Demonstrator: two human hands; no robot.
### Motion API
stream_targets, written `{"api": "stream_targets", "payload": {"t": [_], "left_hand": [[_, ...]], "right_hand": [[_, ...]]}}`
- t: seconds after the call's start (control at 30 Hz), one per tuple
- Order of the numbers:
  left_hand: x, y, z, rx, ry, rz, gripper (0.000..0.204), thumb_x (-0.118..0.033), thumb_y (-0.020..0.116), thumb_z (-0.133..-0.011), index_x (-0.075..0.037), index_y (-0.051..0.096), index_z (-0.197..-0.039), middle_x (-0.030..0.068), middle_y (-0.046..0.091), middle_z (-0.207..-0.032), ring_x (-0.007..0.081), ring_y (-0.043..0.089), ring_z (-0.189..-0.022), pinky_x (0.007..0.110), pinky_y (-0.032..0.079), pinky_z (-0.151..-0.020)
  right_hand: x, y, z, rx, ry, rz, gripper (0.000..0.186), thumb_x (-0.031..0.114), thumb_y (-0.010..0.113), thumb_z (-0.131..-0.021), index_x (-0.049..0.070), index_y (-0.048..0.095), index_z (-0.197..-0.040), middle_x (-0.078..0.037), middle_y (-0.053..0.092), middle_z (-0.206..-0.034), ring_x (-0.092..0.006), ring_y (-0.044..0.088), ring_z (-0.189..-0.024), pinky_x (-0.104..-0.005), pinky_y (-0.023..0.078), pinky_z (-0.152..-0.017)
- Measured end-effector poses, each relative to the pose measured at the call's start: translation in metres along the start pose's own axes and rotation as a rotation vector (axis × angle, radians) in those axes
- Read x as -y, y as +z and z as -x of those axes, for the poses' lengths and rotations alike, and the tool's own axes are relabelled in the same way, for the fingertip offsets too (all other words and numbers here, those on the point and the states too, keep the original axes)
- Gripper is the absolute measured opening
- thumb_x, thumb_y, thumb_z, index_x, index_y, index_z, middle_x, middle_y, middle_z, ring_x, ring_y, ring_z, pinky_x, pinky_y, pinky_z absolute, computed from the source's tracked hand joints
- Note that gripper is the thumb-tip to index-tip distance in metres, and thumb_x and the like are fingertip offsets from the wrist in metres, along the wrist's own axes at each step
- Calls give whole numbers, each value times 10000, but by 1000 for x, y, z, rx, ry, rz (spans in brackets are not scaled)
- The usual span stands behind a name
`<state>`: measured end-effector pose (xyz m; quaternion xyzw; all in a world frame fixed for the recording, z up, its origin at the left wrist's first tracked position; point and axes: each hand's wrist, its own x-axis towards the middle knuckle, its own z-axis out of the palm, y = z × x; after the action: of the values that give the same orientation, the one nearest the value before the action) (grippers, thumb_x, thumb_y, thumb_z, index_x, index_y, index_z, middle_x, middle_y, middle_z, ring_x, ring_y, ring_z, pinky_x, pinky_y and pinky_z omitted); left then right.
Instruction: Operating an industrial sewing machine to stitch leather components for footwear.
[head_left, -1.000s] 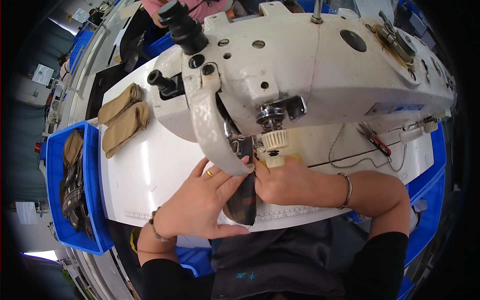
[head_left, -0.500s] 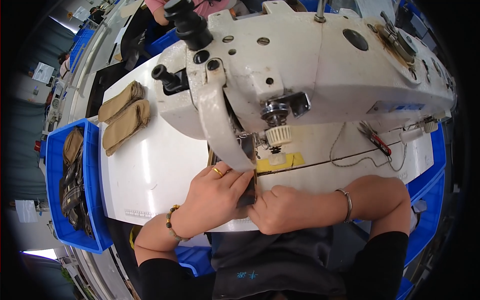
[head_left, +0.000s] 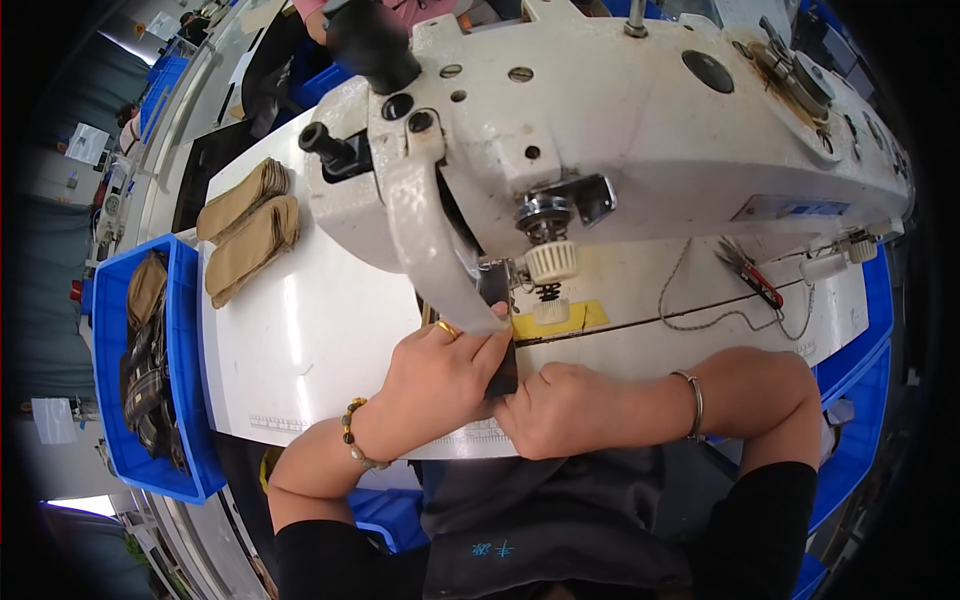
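A: How do the hands stand?

B: The right hand [head_left: 555, 408] is curled, thumb and forefinger closed on the near end of a dark fabric piece [head_left: 508, 372]. The left hand [head_left: 430, 375] lays bent fingers over the fabric's left side; its thumb is hidden, so whether it pinches cannot be told.

A: And the fabric?

B: It lies on the white worktable [head_left: 300, 370], running from between the hands toward the head of the sewing machine [head_left: 620, 120], partly behind a curved white lever [head_left: 430, 250].

A: What could go wrong?

B: Unequal pull from the two hands could skew or pucker the fabric. The left fingertips might stray too near the stitching point, since the lever hides it from this viewpoint.

A: Farther out?

B: At right, red-handled snips [head_left: 755, 279] beside a loose cord [head_left: 690, 328]; at left, two tan stacks [head_left: 250, 255], then a blue bin [head_left: 190, 340] holding cloth [head_left: 145, 370].
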<state>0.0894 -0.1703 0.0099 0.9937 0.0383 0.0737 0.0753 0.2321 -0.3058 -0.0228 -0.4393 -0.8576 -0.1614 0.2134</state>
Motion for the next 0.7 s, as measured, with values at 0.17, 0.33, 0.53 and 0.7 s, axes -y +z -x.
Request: {"api": "stream_targets", "payload": {"t": [0.17, 0.33, 0.53, 0.7], "left_hand": [[14, 9, -12, -92, -10, -23, 551, -199, 796, -593, -52, 686, -1112, 104, 700, -1182, 250, 679, -891, 336, 568, -753], [20, 10, -14, -141, -23, 1, 501, -163, 785, -615, -80, 697, -1101, 82, 709, -1164, 247, 689, -871, 332, 569, -751], [10, 12, 2, -196, 39, -23, 478, -103, 768, -554, -49, 695, -1023, 103, 706, -1063, 265, 673, -947, 336, 567, -737], [9, 12, -1, -161, 72, -52, 480, -71, 751, -559, -41, 696, -1035, 86, 696, -993, 248, 672, -914, 325, 567, -707]], "right_hand": [[-17, 14, 1, -35, 28, 79, 123, 153, 623, -647, 103, 515, -617, -9, 444, -548, -109, 433, -446, -268, 303, -413], [-22, 13, 0, 15, 55, 78, 125, 156, 633, -662, 63, 559, -626, -61, 513, -564, -146, 507, -467, -275, 373, -416], [-18, 14, 3, -38, 47, 109, 130, 164, 631, -672, 47, 583, -640, -132, 608, -623, -164, 557, -497, -272, 396, -428], [-13, 7, 2, 6, 33, 111, 120, 170, 625, -682, 69, 570, -645, -126, 634, -672, -137, 550, -511, -262, 366, -440]]}}
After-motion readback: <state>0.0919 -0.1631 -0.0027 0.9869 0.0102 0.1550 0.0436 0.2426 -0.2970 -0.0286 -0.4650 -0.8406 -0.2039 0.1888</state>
